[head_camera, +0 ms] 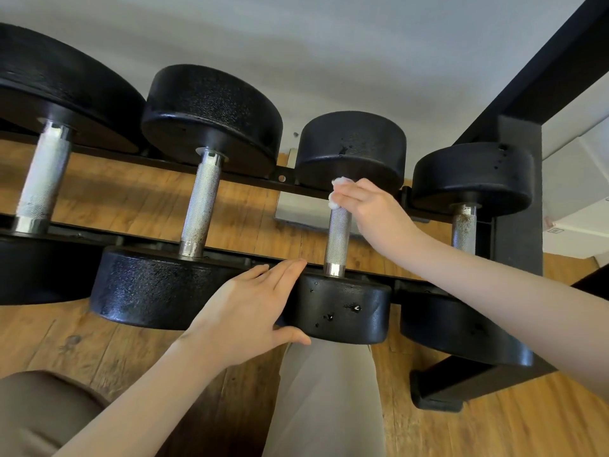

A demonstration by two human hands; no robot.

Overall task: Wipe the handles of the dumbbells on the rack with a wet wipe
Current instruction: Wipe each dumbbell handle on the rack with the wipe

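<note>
Wipe (336,189), white and bunched, sits at the far end of the third dumbbell's handle (338,240), pinched round the bar by the right hand (369,206). The left hand (253,308) lies spread, fingers straight, against that dumbbell's near head (346,308). Judging by position, this handle is mid-wipe; whether the other handles have been wiped cannot be told. The black rack (520,206) stands on wooden floor (115,344) by a pale wall (329,61).

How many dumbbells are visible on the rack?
4, side by side: the far-left dumbbell, cut by the edge; the second; the third, being wiped; the rightmost. More may lie outside the view.
</note>
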